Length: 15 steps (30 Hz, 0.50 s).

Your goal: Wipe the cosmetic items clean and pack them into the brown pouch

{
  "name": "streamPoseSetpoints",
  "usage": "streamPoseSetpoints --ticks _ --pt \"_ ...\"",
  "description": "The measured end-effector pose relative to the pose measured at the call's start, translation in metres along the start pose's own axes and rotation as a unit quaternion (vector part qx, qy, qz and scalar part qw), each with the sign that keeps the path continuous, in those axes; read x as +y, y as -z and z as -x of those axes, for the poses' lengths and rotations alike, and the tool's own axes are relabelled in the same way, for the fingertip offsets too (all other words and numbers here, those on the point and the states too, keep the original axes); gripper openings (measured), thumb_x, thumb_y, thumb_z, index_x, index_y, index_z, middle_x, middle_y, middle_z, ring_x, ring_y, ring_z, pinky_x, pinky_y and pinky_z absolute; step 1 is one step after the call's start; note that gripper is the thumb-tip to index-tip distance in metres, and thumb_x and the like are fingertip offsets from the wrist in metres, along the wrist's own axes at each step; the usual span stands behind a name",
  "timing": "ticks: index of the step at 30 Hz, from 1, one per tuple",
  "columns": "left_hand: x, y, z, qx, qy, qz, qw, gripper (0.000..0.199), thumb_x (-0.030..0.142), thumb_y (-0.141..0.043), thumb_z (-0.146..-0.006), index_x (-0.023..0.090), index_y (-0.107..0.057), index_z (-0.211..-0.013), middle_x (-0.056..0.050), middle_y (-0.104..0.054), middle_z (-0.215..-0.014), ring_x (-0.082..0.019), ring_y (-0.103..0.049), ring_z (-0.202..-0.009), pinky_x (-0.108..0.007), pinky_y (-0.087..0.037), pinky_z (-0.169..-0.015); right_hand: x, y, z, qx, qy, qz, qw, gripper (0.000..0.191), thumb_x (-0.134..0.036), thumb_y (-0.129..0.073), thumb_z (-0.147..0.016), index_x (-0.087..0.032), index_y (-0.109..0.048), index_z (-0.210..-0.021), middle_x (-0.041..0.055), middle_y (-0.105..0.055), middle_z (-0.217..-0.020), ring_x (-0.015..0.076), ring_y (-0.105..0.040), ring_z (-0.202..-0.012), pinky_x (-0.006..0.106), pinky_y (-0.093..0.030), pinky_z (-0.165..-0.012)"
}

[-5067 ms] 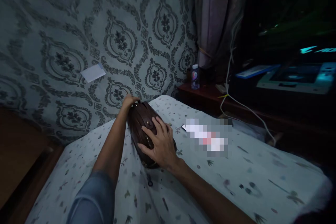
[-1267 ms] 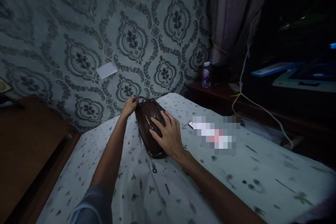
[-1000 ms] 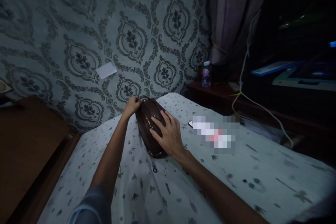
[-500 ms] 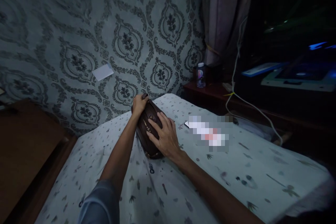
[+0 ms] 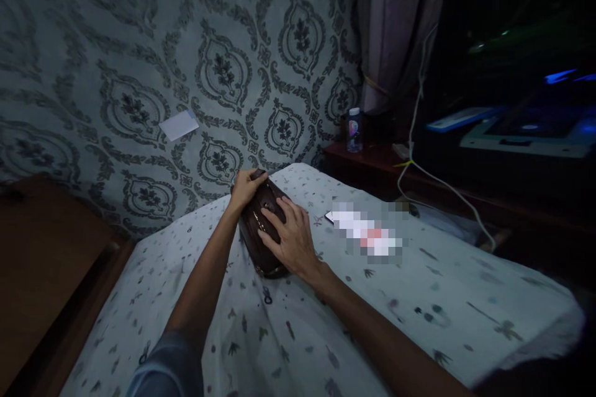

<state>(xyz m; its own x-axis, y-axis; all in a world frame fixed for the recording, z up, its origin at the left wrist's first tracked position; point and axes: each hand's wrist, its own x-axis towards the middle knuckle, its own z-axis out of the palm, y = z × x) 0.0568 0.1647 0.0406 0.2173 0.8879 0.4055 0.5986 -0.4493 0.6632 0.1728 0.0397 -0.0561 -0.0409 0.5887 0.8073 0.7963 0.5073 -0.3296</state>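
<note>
A dark brown bag (image 5: 262, 248) with gold-coloured metal fittings rests on a white patterned cloth (image 5: 251, 347). At its far end my left hand (image 5: 246, 187) has its fingers closed on a small brown strap or flap of the bag. My right hand (image 5: 294, 236) lies on the right part of the bag's top with its fingers spread. To the right of the bag, a phone (image 5: 329, 217) lies on the cloth, mostly hidden by a blurred patch.
A bottle (image 5: 354, 130) stands on a reddish-brown ledge (image 5: 335, 150) beyond the cloth. A white cable (image 5: 412, 130) hangs at the right, near a curtain (image 5: 382, 31). A white card (image 5: 179, 125) is on the patterned wall. Brown wooden furniture (image 5: 46, 260) stands at the left.
My left hand and the small brown strap or flap it grips have shifted slightly to the right on the bag. My right hand stays spread on the bag. The view has moved a little.
</note>
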Motion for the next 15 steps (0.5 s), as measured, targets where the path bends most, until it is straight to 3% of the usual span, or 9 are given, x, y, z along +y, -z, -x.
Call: streamPoseSetpoints --ticks 5,10,15 --pt "-0.009 0.025 0.001 0.026 -0.02 -0.074 0.997 0.025 0.032 -0.067 -0.075 0.017 -0.07 -0.095 -0.004 -0.07 -0.09 -0.02 -0.058 -0.085 -0.027 -0.042 -0.075 -0.001 0.0 0.004 0.001 -0.005 0.0 1.0 0.041 -0.04 -0.056 -0.091 -0.022 -0.061 -0.127 0.0147 -0.047 -0.142 0.0311 -0.035 -0.136 0.051 -0.029 -0.11" --pt "-0.029 0.046 0.008 0.055 0.018 -0.143 0.988 0.015 0.03 -0.061 -0.078 0.017 -0.069 -0.075 -0.003 -0.065 -0.072 -0.018 -0.056 -0.075 -0.027 -0.039 -0.07 -0.005 0.002 0.008 0.01 0.013 -0.001 1.0 0.035 -0.035 -0.054 -0.092 -0.027 -0.063 -0.125 0.011 -0.049 -0.142 0.0304 -0.037 -0.135 0.054 -0.026 -0.111" --pt "-0.042 0.046 0.009 0.05 0.042 -0.141 0.988 0.017 0.029 -0.058 -0.079 0.017 -0.067 -0.072 -0.001 -0.064 -0.069 -0.016 -0.055 -0.071 -0.026 -0.037 -0.067 -0.005 0.0 0.009 0.015 0.018 -0.003 1.0 0.033 -0.034 -0.053 -0.093 -0.028 -0.063 -0.125 0.0109 -0.052 -0.139 0.0304 -0.038 -0.134 0.055 -0.026 -0.111"
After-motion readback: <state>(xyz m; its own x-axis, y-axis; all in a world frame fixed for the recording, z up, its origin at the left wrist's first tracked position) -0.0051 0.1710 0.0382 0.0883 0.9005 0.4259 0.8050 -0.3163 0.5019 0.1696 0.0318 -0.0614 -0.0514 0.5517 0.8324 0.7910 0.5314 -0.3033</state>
